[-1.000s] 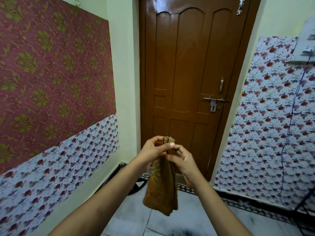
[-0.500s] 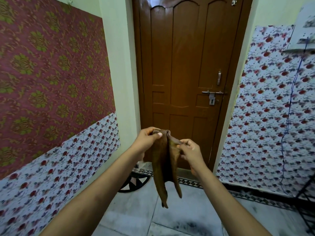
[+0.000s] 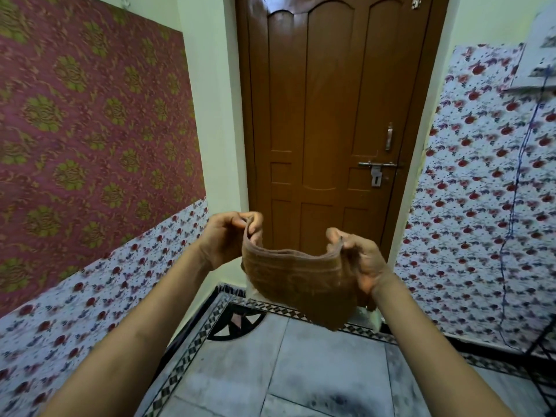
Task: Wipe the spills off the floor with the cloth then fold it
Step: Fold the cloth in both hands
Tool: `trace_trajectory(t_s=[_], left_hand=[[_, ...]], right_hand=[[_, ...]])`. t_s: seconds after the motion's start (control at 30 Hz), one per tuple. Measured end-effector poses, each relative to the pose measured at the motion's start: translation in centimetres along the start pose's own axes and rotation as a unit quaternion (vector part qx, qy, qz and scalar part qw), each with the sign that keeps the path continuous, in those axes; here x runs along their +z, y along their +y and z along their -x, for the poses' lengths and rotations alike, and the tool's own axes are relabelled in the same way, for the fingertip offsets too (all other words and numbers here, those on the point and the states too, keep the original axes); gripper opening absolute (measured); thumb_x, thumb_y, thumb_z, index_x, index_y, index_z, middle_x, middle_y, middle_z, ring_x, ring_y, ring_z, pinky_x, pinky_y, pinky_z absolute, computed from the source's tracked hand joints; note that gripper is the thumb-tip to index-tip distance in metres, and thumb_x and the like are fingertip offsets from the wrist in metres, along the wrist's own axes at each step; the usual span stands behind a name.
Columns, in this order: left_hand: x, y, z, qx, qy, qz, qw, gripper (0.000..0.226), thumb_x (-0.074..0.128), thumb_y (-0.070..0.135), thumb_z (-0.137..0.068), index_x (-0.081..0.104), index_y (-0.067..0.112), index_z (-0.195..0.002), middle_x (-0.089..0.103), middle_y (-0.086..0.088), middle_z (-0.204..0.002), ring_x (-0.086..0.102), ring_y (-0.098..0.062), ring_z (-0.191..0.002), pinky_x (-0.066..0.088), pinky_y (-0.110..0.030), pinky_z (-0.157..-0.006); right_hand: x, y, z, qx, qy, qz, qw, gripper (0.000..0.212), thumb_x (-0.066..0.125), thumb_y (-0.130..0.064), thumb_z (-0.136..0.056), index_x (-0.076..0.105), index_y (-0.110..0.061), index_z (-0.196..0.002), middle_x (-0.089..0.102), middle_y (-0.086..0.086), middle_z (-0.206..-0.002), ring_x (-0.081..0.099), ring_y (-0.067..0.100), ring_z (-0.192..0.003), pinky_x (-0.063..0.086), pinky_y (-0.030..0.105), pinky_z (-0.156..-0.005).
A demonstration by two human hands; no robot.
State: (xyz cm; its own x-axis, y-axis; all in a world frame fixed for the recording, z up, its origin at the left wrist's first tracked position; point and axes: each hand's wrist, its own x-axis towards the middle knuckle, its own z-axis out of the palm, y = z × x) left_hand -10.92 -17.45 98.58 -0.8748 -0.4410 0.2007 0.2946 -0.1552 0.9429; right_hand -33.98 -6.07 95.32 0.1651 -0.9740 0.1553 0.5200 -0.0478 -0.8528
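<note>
From the head view, no brand, label or writing could be read on anything in the room.

The cloth (image 3: 296, 281), brown, was held up in the air in front of the door (image 3: 328, 121), above the floor (image 3: 285, 371) and touching neither. It was spread between the two hands, so its long axis ran left to right, roughly level, with the top edge sagging in a shallow curve between the grips. Its lower edge hung down and came to a blunt point at the lower right, toward the floor.

The left hand (image 3: 228, 239) pinched the cloth's upper left corner between curled fingers and thumb. The right hand (image 3: 358, 257) pinched the upper right corner the same way, fingers curled round the edge. The hands were apart, with the left a little higher than the right.

The floor was of grey tiles with a dark smudge (image 3: 340, 400) near the bottom edge and a black-and-white patterned border (image 3: 192, 344) along the walls. A metal latch (image 3: 376, 170) sat on the door's right side. A blue cord (image 3: 517, 182) hung down the flowered wall on the right.
</note>
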Motion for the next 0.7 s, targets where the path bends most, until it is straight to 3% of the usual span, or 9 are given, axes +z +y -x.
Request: trace_trajectory(t_s=[0.1, 0.23, 0.33, 0.43, 0.5, 0.7], left_hand=[[2.2, 0.5, -1.4, 0.01, -0.064, -0.014, 0.998, 0.01, 0.055, 0.019, -0.065, 0.059, 0.01, -0.068, 0.061, -0.006, -0.062, 0.057, -0.019, -0.059, 0.047, -0.031, -0.068], [3.1, 0.7, -2.1, -0.014, 0.003, -0.172, 0.985, 0.016, 0.05, 0.014, -0.068, 0.065, 0.014, -0.073, 0.057, -0.007, -0.085, 0.054, -0.021, -0.081, 0.043, -0.031, -0.077], [3.4, 0.6, -2.0, -0.029, 0.036, -0.234, 0.971, 0.017, 0.05, 0.013, -0.072, 0.066, 0.016, -0.078, 0.061, -0.002, -0.082, 0.059, -0.014, -0.076, 0.046, -0.023, -0.07], [3.6, 0.5, -1.8, -0.023, 0.055, -0.256, 0.965, 0.016, 0.052, 0.013, -0.077, 0.066, 0.017, -0.085, 0.064, 0.001, -0.085, 0.062, -0.011, -0.079, 0.049, -0.019, -0.069], [3.5, 0.3, -1.7, -0.015, 0.071, -0.247, 0.966, 0.014, 0.053, 0.01, -0.087, 0.064, 0.015, -0.094, 0.064, -0.001, -0.089, 0.063, -0.013, -0.083, 0.051, -0.022, -0.072], [3.3, -0.4, -2.2, 0.01, 0.176, -0.234, 0.956, 0.026, 0.064, 0.006, -0.084, 0.054, 0.021, -0.104, 0.058, -0.006, -0.103, 0.057, -0.024, -0.096, 0.046, -0.04, -0.089]], right_hand=[[2.2, -0.1, -0.9, -0.013, -0.05, 0.063, 0.997, 0.015, 0.066, -0.009, -0.065, 0.058, -0.01, -0.078, 0.068, 0.008, -0.073, 0.065, 0.019, -0.066, 0.055, 0.029, -0.065], [3.1, 0.8, -1.7, -0.064, 0.009, 0.159, 0.985, 0.015, 0.068, -0.005, -0.076, 0.071, -0.017, -0.082, 0.07, 0.001, -0.079, 0.066, 0.011, -0.075, 0.053, 0.022, -0.066], [3.0, 1.4, -1.9, -0.109, 0.058, 0.177, 0.976, 0.016, 0.067, -0.01, -0.069, 0.07, -0.015, -0.084, 0.07, -0.002, -0.077, 0.064, 0.011, -0.076, 0.053, 0.02, -0.065], [2.9, 1.6, -2.3, -0.141, 0.085, 0.218, 0.962, 0.018, 0.069, -0.017, -0.069, 0.069, -0.016, -0.086, 0.069, -0.001, -0.082, 0.062, 0.016, -0.085, 0.051, 0.028, -0.076], [2.9, 1.6, -2.4, -0.153, 0.093, 0.254, 0.951, 0.015, 0.071, -0.019, -0.071, 0.07, -0.018, -0.086, 0.069, -0.001, -0.085, 0.062, 0.018, -0.09, 0.051, 0.031, -0.08], [2.7, 1.5, -2.9, -0.177, 0.116, 0.296, 0.931, 0.01, 0.065, -0.005, -0.083, 0.064, -0.014, -0.088, 0.066, 0.0, -0.103, 0.063, 0.001, -0.093, 0.048, 0.013, -0.076]])
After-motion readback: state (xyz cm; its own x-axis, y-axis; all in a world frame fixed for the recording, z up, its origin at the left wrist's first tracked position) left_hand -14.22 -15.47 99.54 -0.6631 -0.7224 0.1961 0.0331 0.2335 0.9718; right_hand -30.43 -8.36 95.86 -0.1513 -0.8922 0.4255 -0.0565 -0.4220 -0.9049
